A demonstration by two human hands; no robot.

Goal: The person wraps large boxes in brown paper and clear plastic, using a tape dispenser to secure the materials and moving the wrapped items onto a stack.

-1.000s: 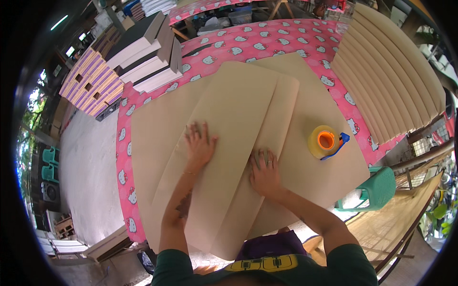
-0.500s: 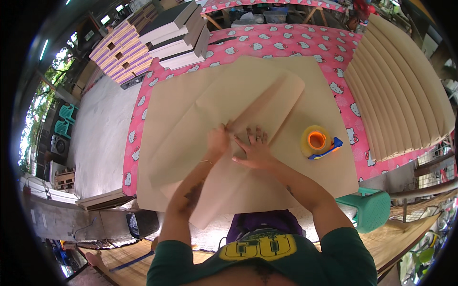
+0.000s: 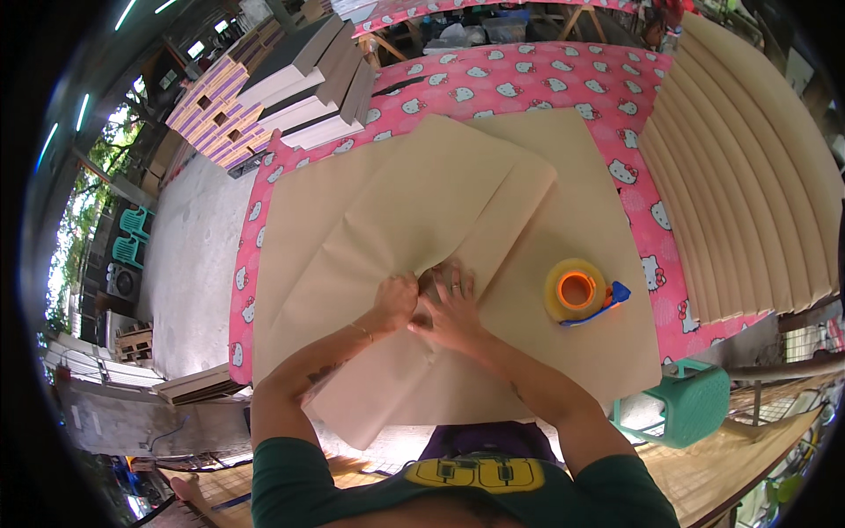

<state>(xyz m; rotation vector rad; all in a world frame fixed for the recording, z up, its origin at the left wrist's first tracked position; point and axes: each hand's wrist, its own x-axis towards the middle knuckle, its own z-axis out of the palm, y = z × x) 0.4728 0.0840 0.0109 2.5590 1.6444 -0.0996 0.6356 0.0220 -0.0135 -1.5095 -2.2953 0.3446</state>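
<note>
A large sheet of brown kraft paper (image 3: 440,176) lies folded over on itself, slanting across more brown paper (image 3: 572,176) on the table. My left hand (image 3: 396,299) is closed on the edge of the folded kraft paper near its middle, and the edge lifts there into a small dark gap. Just beside it, my right hand (image 3: 451,308) lies flat on the paper with its fingers apart. To the right of my hands rests a roll of clear tape (image 3: 554,304) around an orange core, with a blue-handled tape cutter (image 3: 607,304) on it.
The table has a pink patterned cover (image 3: 506,75). Stacked dark-topped slabs (image 3: 308,97) stand at its far left corner. A thick pile of folded brown paper (image 3: 731,176) occupies the right side. Below the right edge is a green plastic stool (image 3: 691,405). Bundled stacks (image 3: 216,110) stand on the floor beyond.
Both hands have moved toward me along the fold. The paper's folded flap lies flatter at the far end, and its near end reaches further past the table's front edge.
</note>
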